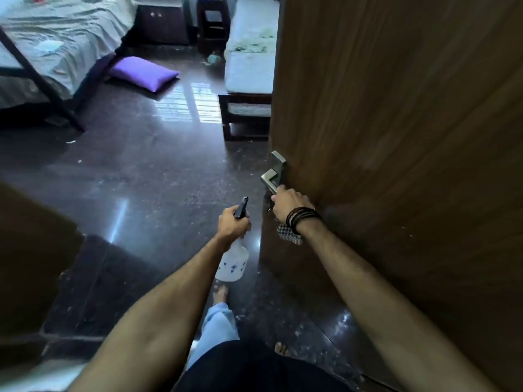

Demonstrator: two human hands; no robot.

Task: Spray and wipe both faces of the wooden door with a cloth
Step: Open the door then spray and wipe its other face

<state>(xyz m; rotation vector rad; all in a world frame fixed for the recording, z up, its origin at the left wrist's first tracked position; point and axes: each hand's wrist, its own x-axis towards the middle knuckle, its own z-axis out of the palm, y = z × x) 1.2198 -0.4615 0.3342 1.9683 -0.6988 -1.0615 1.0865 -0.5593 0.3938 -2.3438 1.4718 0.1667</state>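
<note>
The brown wooden door (396, 137) fills the right side, with its edge toward me and a metal lever handle (273, 175) on that edge. My right hand (288, 205) sits at the door edge just below the handle and grips a checked cloth (288, 234) that hangs under the wrist. My left hand (232, 223) grips the dark trigger head of a white spray bottle (233, 263) with small blue flowers, held left of the door edge, nozzle pointing away.
Dark glossy floor (155, 179) stretches ahead. A bed (56, 38) with a dark frame stands at far left, a purple pillow (144, 73) lies on the floor, and a low cot (249, 66) stands behind the door edge. My bare feet are below.
</note>
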